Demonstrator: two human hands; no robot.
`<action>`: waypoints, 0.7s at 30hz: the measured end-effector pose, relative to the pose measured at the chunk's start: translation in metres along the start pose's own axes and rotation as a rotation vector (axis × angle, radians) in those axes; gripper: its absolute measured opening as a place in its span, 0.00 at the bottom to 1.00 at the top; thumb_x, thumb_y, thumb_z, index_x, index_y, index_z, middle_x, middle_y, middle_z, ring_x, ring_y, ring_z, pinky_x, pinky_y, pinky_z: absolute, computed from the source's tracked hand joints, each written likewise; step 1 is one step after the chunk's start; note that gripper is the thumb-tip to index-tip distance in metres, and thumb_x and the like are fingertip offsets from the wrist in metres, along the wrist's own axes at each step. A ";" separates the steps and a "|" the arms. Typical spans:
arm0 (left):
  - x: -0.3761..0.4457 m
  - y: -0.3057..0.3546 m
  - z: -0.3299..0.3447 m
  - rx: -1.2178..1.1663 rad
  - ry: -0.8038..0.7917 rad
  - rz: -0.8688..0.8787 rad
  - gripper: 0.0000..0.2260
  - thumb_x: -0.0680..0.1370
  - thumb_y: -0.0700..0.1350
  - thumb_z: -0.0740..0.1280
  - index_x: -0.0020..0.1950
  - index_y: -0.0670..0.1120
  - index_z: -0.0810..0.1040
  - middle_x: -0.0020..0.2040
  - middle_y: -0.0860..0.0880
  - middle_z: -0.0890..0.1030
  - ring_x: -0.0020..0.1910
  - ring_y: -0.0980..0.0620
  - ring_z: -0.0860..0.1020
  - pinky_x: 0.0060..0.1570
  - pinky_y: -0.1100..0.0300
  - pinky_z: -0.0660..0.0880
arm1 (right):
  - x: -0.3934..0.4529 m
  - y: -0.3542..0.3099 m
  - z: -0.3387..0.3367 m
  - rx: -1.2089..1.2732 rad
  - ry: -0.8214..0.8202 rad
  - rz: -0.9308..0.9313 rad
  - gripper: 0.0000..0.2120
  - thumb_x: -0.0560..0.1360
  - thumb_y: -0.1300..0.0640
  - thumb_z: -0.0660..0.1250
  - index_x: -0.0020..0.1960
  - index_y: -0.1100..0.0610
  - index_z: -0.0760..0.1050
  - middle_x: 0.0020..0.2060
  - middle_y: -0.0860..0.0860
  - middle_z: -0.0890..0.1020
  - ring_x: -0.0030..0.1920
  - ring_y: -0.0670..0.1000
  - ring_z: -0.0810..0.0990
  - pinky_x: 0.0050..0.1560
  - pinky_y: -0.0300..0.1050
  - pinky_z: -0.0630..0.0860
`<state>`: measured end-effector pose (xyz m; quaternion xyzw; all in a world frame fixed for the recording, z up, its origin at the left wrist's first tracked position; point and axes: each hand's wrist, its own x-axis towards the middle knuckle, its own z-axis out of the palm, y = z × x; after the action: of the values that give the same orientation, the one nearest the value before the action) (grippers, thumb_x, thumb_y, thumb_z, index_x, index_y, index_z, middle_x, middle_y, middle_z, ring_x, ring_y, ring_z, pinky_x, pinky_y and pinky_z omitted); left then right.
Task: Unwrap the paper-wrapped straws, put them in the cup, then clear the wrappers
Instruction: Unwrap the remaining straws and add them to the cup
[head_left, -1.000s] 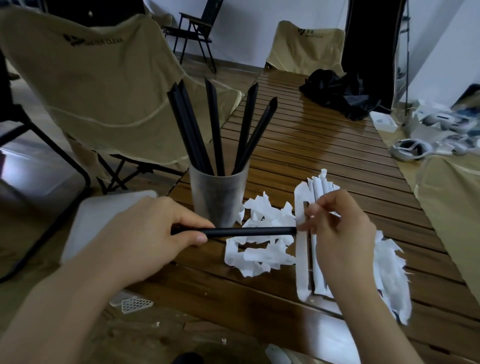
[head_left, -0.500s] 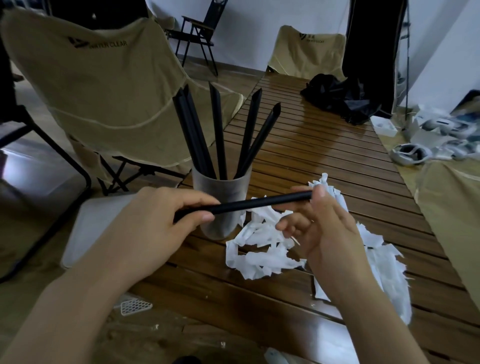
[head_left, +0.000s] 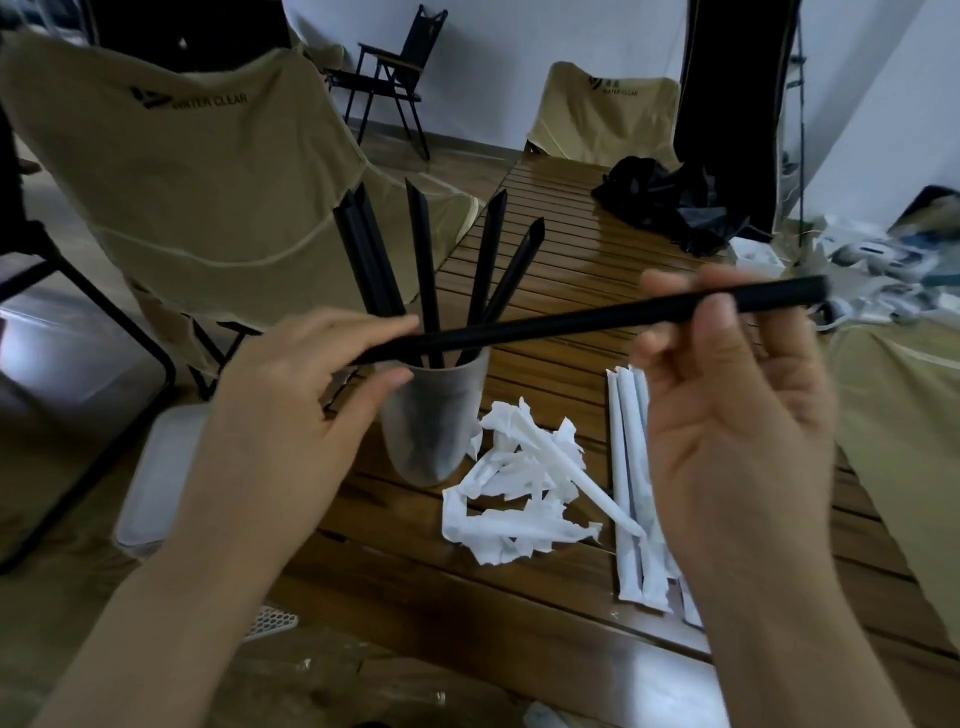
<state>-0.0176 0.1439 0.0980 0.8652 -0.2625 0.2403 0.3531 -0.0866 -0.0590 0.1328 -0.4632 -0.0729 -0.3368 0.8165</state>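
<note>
Since a second ago, bare black straw (head_left: 597, 317) lifted clear of its paper; now slants above cup (head_left: 434, 415), high end to the right. Right hand (head_left: 727, 415) pinches it between thumb and fingers near the upper end. Left hand (head_left: 291, 410) holds the low, pointed end in a light fingertip grip, just over the cup's rim.

Progress: five straws in cup (head_left: 423, 270) stand upright, this one makes six. Torn wrappers (head_left: 514, 499) lie heaped on the slatted table (head_left: 571, 249), beside the cup. Wrapped straws (head_left: 631, 493) (at least three, count unclear behind the hand) lie beside the heap. Left to do: drop this straw in, unwrap those, clear the paper.
</note>
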 end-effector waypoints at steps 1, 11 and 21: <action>0.000 -0.002 -0.001 0.018 0.016 -0.004 0.17 0.76 0.47 0.67 0.64 0.51 0.77 0.57 0.56 0.77 0.58 0.58 0.74 0.59 0.65 0.68 | 0.001 -0.004 0.002 -0.018 -0.004 -0.048 0.06 0.79 0.67 0.56 0.53 0.63 0.70 0.45 0.57 0.82 0.36 0.48 0.78 0.44 0.41 0.75; -0.003 -0.007 0.007 0.099 -0.117 -0.066 0.16 0.76 0.51 0.63 0.63 0.55 0.76 0.60 0.58 0.73 0.59 0.57 0.73 0.61 0.48 0.72 | -0.003 0.003 0.028 -0.708 -0.250 -0.259 0.12 0.78 0.69 0.58 0.59 0.59 0.72 0.47 0.53 0.82 0.41 0.51 0.80 0.44 0.46 0.79; -0.004 -0.010 0.008 0.060 -0.089 -0.091 0.16 0.76 0.48 0.66 0.64 0.54 0.76 0.58 0.57 0.73 0.57 0.58 0.73 0.54 0.65 0.69 | -0.019 0.058 0.015 -1.097 -0.268 0.058 0.25 0.76 0.61 0.58 0.72 0.52 0.60 0.63 0.50 0.72 0.58 0.45 0.74 0.54 0.31 0.72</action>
<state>-0.0125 0.1454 0.0855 0.8963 -0.2313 0.1929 0.3254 -0.0626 -0.0176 0.0919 -0.8603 0.0226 -0.2409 0.4487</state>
